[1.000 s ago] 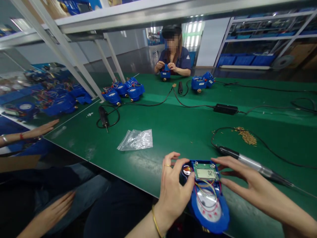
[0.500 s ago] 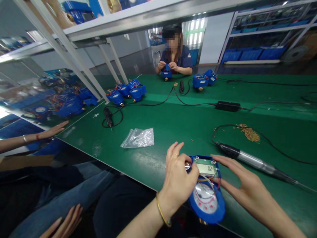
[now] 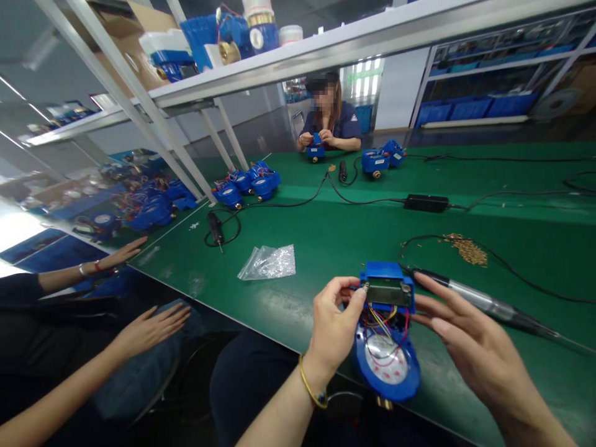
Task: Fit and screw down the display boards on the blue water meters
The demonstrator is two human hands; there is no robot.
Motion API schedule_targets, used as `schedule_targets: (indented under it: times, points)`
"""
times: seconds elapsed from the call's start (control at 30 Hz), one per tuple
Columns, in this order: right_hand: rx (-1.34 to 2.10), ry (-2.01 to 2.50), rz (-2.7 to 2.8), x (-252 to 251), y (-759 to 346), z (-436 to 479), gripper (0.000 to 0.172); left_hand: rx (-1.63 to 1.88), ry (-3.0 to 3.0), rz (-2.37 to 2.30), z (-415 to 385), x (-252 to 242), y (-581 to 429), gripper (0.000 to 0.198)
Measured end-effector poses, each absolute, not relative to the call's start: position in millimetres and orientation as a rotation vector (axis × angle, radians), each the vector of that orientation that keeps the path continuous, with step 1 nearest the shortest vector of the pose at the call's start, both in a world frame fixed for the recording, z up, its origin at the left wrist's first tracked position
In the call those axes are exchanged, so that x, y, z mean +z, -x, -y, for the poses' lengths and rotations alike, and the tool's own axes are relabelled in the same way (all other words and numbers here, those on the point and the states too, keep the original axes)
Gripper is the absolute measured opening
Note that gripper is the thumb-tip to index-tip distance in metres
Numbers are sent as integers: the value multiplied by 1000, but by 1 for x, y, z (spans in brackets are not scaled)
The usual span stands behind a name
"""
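I hold a blue water meter (image 3: 386,366) with its cover off over the near edge of the green bench (image 3: 335,242). Its round white dial faces up, coloured wires run to a green display board (image 3: 388,292) tilted up at the top. My left hand (image 3: 333,326) grips the meter's left side, thumb and fingers pinched at the board's corner. My right hand (image 3: 465,338) lies against the right side, fingers stretched toward the board.
An electric screwdriver (image 3: 479,303) with a black cable lies just right of the meter, a heap of brass screws (image 3: 468,248) behind it. A clear plastic bag (image 3: 269,263), another screwdriver (image 3: 215,226), several blue meters (image 3: 251,182) and a seated co-worker (image 3: 328,118) lie farther off. Another person's hands (image 3: 151,326) are at left.
The meter has been lifted and tipped so the display board stands up toward me. My left thumb moved to the board's corner. The view tilted upward.
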State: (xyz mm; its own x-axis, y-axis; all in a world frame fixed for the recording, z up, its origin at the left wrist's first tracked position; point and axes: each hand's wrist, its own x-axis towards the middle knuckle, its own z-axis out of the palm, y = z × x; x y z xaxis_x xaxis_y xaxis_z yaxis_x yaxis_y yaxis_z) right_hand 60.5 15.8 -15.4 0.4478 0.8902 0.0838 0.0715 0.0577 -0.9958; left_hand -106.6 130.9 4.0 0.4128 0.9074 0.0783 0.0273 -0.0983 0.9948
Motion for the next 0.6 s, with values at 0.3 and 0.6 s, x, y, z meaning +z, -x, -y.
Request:
schedule_targets:
  times: [0.3,0.6]
  points:
    - [681,1453,767,3,-37,-47,47,958,-1383,-805,-135,3,101,19]
    - [249,1613,903,-4,-30,-47,29,1292,-1930,-931,-107,13,112,12]
